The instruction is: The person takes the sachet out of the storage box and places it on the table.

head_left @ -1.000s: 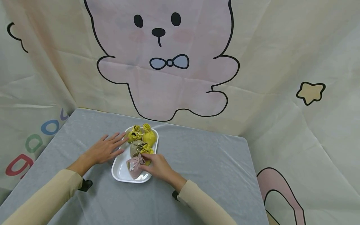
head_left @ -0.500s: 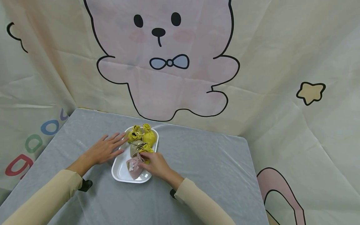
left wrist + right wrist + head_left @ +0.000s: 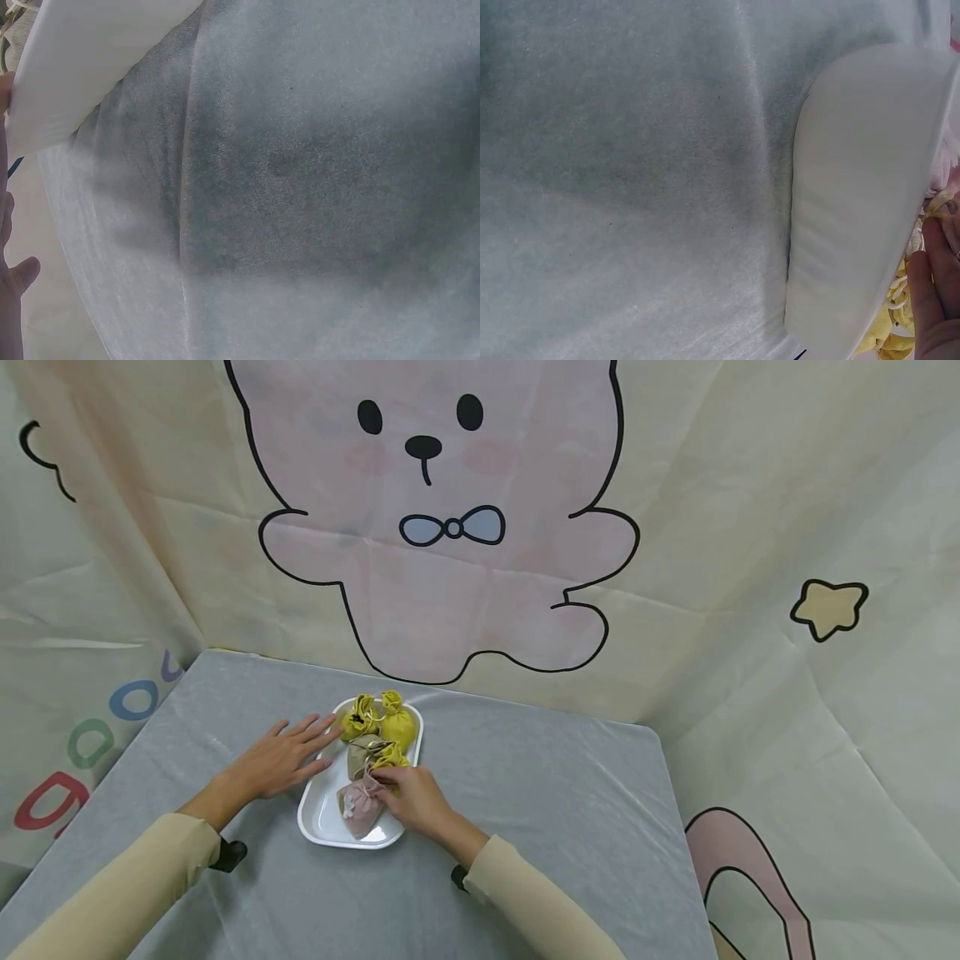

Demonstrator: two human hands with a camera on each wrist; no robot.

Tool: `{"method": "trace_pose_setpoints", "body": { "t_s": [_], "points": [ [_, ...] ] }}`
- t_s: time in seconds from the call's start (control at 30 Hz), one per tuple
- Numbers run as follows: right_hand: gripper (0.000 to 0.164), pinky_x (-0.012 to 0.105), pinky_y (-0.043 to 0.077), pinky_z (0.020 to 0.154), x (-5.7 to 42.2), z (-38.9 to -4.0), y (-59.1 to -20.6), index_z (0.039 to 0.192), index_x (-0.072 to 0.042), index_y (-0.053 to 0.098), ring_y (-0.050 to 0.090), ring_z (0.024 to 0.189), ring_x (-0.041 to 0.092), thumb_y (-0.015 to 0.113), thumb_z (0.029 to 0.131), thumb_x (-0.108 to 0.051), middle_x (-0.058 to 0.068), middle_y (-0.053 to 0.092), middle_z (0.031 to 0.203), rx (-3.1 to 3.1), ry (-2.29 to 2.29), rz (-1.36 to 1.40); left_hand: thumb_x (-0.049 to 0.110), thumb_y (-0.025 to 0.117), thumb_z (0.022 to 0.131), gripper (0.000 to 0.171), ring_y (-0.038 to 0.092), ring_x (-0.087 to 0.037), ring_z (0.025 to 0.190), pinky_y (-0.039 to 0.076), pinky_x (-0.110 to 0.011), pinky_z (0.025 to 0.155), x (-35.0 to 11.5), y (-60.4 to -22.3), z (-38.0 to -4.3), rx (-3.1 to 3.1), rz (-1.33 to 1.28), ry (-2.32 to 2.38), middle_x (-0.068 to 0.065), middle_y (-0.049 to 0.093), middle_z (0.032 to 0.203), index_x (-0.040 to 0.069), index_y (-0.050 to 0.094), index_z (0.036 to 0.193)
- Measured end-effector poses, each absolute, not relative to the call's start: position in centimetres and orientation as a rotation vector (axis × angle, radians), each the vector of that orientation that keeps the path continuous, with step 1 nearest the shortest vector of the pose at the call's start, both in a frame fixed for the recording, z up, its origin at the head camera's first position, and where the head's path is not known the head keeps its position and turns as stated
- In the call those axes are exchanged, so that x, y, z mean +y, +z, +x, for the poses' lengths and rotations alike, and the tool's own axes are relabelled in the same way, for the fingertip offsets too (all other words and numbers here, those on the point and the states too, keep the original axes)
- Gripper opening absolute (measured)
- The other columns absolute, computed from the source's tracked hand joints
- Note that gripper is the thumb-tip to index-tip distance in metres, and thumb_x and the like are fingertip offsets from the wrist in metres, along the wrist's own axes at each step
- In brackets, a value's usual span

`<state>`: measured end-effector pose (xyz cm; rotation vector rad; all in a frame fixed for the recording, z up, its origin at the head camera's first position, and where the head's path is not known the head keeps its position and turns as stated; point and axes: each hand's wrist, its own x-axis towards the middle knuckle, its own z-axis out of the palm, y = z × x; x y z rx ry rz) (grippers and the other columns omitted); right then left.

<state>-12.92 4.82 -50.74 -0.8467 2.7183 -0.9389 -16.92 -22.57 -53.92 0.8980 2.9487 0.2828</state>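
Observation:
A white tray (image 3: 318, 827) lies on the table with several small drawstring pouches in it. Nearest the front is a pink pouch (image 3: 358, 814) with a white decoration; my right hand (image 3: 420, 802) pinches its gathered neck between thumb and fingers. Behind it sit a beige pouch (image 3: 360, 760) and a yellow pouch (image 3: 393, 755), the latter partly hidden by the right hand. Two more yellow pouches, one on the right (image 3: 397, 727), stand at the far end. My left hand (image 3: 281, 760) has its fingers spread, fingertips right at the tray's left rim.
A grey cloth covers the table (image 3: 540, 793). Behind it hangs a pale curtain (image 3: 697, 510) printed with a large pink bear. In the right wrist view the tray's outer wall (image 3: 862, 187) rises beside the right hand.
My right hand has shifted slightly left and away from me, and the pink pouch's neck has tilted with it. The left hand and tray have stayed put.

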Motion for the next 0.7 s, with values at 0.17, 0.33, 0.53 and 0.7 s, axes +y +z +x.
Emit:
{"method": "trace_pose_setpoints", "body": {
  "t_s": [0.17,0.33,0.53,0.7],
  "points": [
    [0.025,0.019,0.051,0.086,4.78,-12.86,-50.87,0.117,-0.010,0.074,0.066,0.103,0.004,0.071,0.093,-0.010,-0.001,0.074,0.112,2.709,-0.979,-0.841,0.041,0.053,0.102,0.060,0.030,-0.041,0.144,0.028,-0.069,0.107,-22.57,-53.89,-16.89,2.946,0.897,0.281,-0.014,0.032,0.160,0.013,0.039,0.154],
    [0.022,0.016,0.051,0.084,4.67,-12.78,-50.90,0.114,-0.011,0.076,0.067,0.100,0.002,0.071,0.092,-0.010,-0.002,0.075,0.109,2.736,-1.003,-0.875,0.038,0.056,0.101,0.059,0.033,-0.043,0.142,0.029,-0.070,0.105,-22.51,-53.89,-16.86,2.967,0.924,0.311,-0.015,0.035,0.158,0.012,0.042,0.152],
    [0.022,0.011,0.049,0.083,4.45,-12.62,-50.43,0.115,-0.010,0.076,0.065,0.100,-0.002,0.071,0.093,-0.009,-0.003,0.074,0.110,2.692,-1.054,-0.901,0.038,0.056,0.101,0.060,0.034,-0.043,0.142,0.030,-0.069,0.105,-22.49,-53.90,-16.89,2.968,0.925,0.288,-0.015,0.035,0.158,0.012,0.042,0.152],
    [0.022,0.009,0.048,0.080,4.39,-12.53,-50.01,0.114,-0.009,0.076,0.064,0.098,-0.004,0.070,0.093,-0.007,-0.002,0.074,0.110,2.650,-1.082,-0.909,0.041,0.053,0.102,0.061,0.031,-0.041,0.144,0.029,-0.069,0.106,-22.58,-53.95,-16.94,2.948,0.903,0.268,-0.014,0.032,0.160,0.013,0.039,0.154]
  ]
}}
